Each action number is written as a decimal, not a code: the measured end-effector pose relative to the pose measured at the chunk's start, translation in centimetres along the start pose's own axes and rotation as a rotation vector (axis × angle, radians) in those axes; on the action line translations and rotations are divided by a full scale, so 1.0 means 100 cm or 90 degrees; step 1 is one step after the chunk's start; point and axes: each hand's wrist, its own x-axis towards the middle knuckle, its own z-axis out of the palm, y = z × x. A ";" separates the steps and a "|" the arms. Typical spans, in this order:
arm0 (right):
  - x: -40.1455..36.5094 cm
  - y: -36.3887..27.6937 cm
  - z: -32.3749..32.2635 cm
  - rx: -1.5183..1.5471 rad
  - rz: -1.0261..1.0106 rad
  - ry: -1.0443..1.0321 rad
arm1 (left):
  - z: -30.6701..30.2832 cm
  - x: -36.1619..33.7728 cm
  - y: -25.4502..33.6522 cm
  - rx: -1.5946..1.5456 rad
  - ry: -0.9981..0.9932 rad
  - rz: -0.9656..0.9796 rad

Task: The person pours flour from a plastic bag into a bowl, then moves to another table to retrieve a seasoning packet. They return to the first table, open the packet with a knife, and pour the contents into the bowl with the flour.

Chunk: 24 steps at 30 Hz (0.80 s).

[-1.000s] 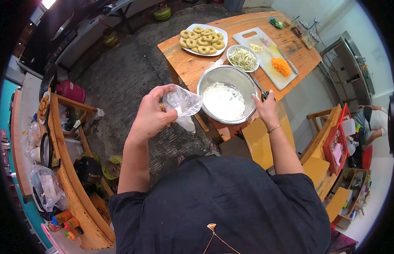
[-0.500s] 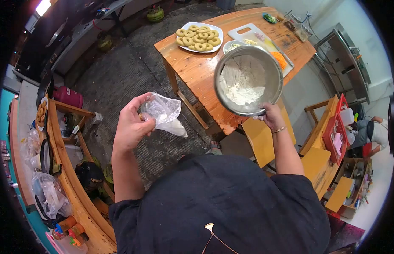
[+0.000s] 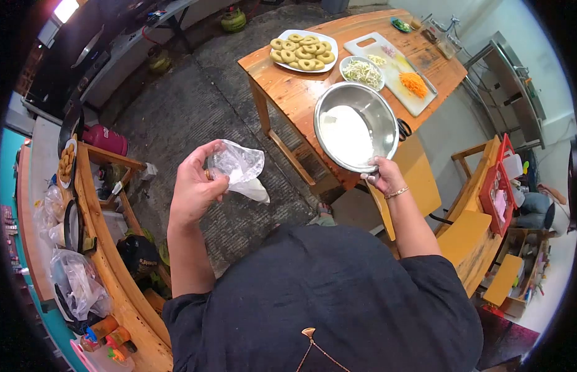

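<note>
In the head view my left hand point(image 3: 198, 183) pinches the top of a clear plastic bag point(image 3: 239, 162), which hangs over the floor with white powder in its lower corner. My right hand point(image 3: 387, 177) grips the near rim of a steel mixing bowl point(image 3: 382, 111), thumb at the edge. White flour point(image 3: 347, 133) covers the bowl's bottom. The bowl overlaps the front edge of the wooden table in this view. Just beyond it sits a dish of pale shredded vegetable point(image 3: 363, 72), and black scissor-like handles point(image 3: 403, 129) show by its right side.
A white plate of ring-shaped dough point(image 3: 304, 51) stands at the table's far left. Grated carrot point(image 3: 413, 85) lies on a white cutting board point(image 3: 397, 65). Yellow stools point(image 3: 418, 186) stand right of the table. A wooden counter point(image 3: 108, 248) with bags and bottles runs along my left.
The bowl has moved down toward the table and tilted less, so the flour spreads across its bottom. The shredded vegetable dish is now uncovered. My left hand still holds the bag in nearly the same place.
</note>
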 end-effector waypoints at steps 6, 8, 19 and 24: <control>-0.016 0.000 0.013 -0.076 0.010 -0.026 | -0.007 -0.009 -0.005 -0.012 -0.024 -0.014; -0.041 -0.009 0.028 -0.152 0.049 -0.047 | -0.008 -0.012 -0.005 -0.012 -0.030 -0.016; -0.123 -0.005 0.126 -0.752 -0.418 -0.454 | 0.007 -0.015 -0.037 -0.077 0.000 -0.031; -0.110 0.041 0.190 -0.655 -0.523 -0.592 | 0.017 -0.022 -0.051 -0.067 0.058 -0.056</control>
